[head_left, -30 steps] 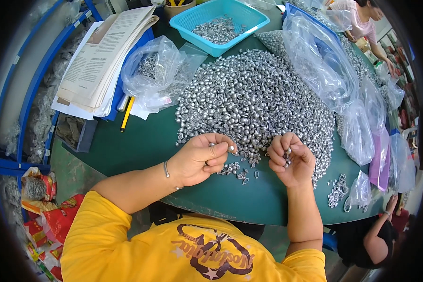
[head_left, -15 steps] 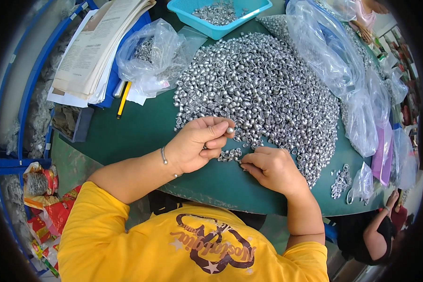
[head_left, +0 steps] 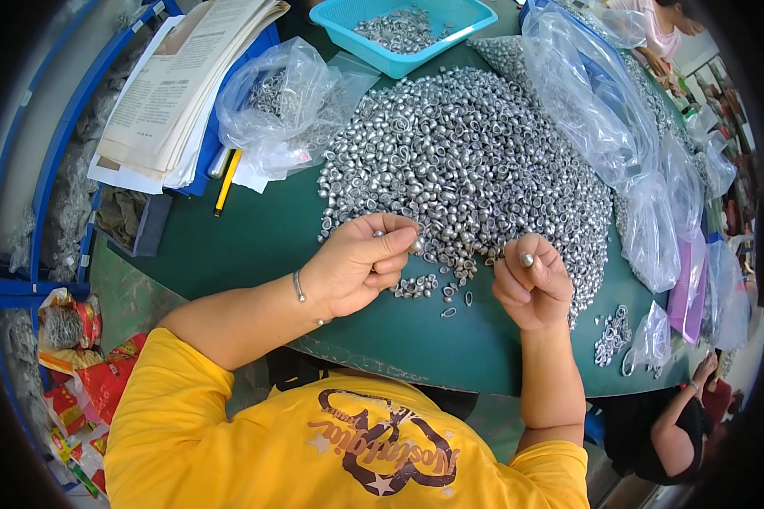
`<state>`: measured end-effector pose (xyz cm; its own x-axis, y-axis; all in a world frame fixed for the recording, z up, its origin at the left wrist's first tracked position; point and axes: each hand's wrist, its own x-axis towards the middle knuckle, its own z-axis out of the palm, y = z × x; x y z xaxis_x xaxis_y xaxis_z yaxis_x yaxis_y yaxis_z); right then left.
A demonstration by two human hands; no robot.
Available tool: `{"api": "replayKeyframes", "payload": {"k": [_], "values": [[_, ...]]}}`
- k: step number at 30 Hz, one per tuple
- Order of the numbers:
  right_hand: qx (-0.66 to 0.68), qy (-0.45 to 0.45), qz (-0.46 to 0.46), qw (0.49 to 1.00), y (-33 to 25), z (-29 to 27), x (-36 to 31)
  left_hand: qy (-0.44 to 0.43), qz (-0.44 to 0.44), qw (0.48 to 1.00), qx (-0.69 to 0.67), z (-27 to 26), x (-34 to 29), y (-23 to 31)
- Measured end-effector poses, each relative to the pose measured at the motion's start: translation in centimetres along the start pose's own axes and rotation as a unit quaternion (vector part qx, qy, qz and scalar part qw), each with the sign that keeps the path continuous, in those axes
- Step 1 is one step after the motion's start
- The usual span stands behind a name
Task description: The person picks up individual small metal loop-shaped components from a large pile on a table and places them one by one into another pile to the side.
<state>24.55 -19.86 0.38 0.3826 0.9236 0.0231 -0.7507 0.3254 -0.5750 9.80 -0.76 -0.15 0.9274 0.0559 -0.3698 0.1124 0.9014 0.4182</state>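
Note:
A wide heap of small silver metal caps (head_left: 467,161), domed outside and hollow inside, is spread on the green table. At its near edge my left hand (head_left: 352,263) is closed, pinching a silver cap (head_left: 417,244) between thumb and forefinger; another silver bit shows among its curled fingers. My right hand (head_left: 533,293), over the heap's near right side, is turned up and holds one rounded silver cap (head_left: 526,260) at its fingertips. Between the hands lie a small cluster of caps (head_left: 413,288) and a few loose oval rings (head_left: 448,312).
A blue basket (head_left: 399,61) with metal pieces stands behind the heap. At left are a bag of rings (head_left: 290,97), papers (head_left: 174,97) and a yellow pen (head_left: 227,182). Plastic bags (head_left: 598,110) and a small ring pile (head_left: 613,335) lie right. Two people sit nearby.
My right hand has lifted from the small cluster, moved right and turned up with a silver cap at its fingertips. Loose rings now show where it was. My left hand has barely moved.

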Motion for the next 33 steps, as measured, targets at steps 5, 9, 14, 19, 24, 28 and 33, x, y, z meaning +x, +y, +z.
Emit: {"api": "replayKeyframes", "payload": {"k": [5,9,14,19,24,28,33], "values": [[0.04,0.07,-0.018,0.997,0.0,1.0,0.2,-0.003,-0.003,1.0,0.001,-0.2,0.1,-0.1],[-0.095,0.052,-0.018,0.994,-0.5,0.9,-0.2,0.0,-0.006,1.0,0.005,0.1,0.0,-0.1],[-0.672,0.023,0.021,0.74,0.0,3.2,-0.4,-0.003,-0.002,1.0,0.021,-0.1,0.0,0.0],[-0.818,-0.031,-0.034,0.573,1.2,3.3,-0.5,-0.01,-0.005,1.0,0.027,0.2,0.0,0.1],[-0.801,-0.023,-0.039,0.597,1.3,2.8,-0.5,-0.014,-0.006,0.999,0.029,0.1,0.0,0.1],[-0.782,-0.024,-0.061,0.62,1.3,2.5,-0.3,-0.012,-0.001,1.0,0.022,0.0,0.1,0.0],[-0.809,-0.046,-0.045,0.585,1.9,3.2,-0.2,-0.024,-0.005,1.0,0.005,-0.1,0.0,0.2]]}}
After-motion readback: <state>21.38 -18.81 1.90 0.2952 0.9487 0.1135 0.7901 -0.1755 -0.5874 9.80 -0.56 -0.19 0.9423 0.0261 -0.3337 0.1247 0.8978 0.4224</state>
